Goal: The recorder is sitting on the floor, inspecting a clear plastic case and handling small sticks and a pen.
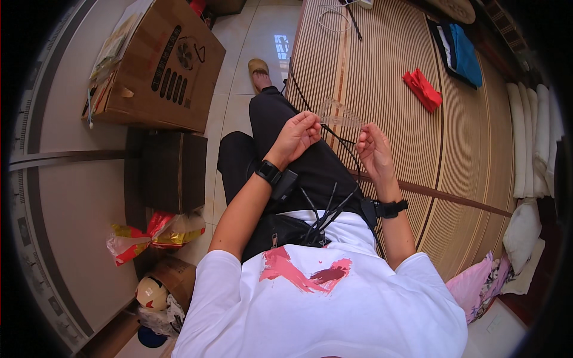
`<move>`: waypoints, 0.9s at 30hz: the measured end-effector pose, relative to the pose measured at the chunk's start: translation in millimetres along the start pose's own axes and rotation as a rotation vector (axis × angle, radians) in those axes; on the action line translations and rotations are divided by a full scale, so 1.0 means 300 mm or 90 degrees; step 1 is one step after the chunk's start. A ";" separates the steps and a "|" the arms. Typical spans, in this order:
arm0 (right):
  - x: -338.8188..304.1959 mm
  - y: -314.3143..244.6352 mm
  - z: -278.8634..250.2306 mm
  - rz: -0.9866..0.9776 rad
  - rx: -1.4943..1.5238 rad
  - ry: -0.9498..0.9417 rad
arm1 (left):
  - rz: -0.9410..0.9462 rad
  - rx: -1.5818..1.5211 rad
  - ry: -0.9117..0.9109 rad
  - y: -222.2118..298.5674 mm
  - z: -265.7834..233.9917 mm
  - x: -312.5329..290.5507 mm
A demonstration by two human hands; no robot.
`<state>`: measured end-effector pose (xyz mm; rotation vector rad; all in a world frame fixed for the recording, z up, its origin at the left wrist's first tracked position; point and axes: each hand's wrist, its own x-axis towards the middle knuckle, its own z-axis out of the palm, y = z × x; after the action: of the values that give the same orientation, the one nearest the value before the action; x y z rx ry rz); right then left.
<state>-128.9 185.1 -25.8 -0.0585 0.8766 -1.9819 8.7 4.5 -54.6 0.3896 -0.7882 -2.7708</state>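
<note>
In the head view, the item under inspection is a clear set square, suspended between the person's two hands above the left edge of the slatted mat, nearer that edge than the right one. The left hand pinches the piece at its left end, thumb against the curled fingers; the right hand pinches the opposite, narrow corner in the same manner. Both hands are therefore grasping the one object; neither is released. The upper corner stands free, pointing toward the far edge of the surface. A black cable passes close by in the picture; whether it touches the piece cannot be determined. A red cloth lies on the surface, well apart, toward the right edge, and a folded blue garment rests near the far right corner. Assessment of handling: the piece appears to be thin, transparent plastic, so it is judged light and stiff, with smooth faces liable to slip under dry or loose fingertips. It is probably brittle if bent, and the pointed corners are the likeliest to chip. Recommended hold: a light pinch on the flat margins just inside the corners, as at present, without twisting the two ends against each other. Any markings are too small to assess.
</note>
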 end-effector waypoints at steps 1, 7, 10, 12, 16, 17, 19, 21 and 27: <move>-0.001 -0.001 0.003 -0.007 -0.008 -0.009 | -0.002 0.003 0.004 0.000 0.000 0.000; -0.006 -0.005 0.014 -0.025 -0.026 -0.040 | -0.007 0.002 0.002 0.003 0.000 0.000; -0.006 0.000 0.017 -0.031 -0.030 -0.052 | -0.009 0.002 0.008 0.002 0.001 0.000; -0.006 0.001 0.017 -0.035 -0.031 -0.057 | -0.007 -0.006 0.006 0.001 0.002 0.001; -0.006 0.004 0.013 -0.034 -0.030 -0.068 | -0.004 -0.019 -0.003 0.001 0.001 0.002; -0.005 0.005 0.011 -0.034 -0.027 -0.075 | -0.004 -0.019 -0.003 0.000 0.000 0.002; -0.003 0.006 0.009 -0.030 -0.026 -0.075 | -0.005 -0.002 0.001 0.001 -0.001 0.000; -0.001 0.006 0.008 -0.028 -0.025 -0.076 | -0.008 0.000 0.005 0.001 -0.002 0.000; 0.001 0.006 0.004 -0.013 -0.017 -0.058 | -0.017 -0.019 -0.006 0.004 -0.005 0.001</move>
<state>-127.3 183.7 -26.0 -0.1714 0.8464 -1.9706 9.1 2.6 -55.1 0.3849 -0.7488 -2.8071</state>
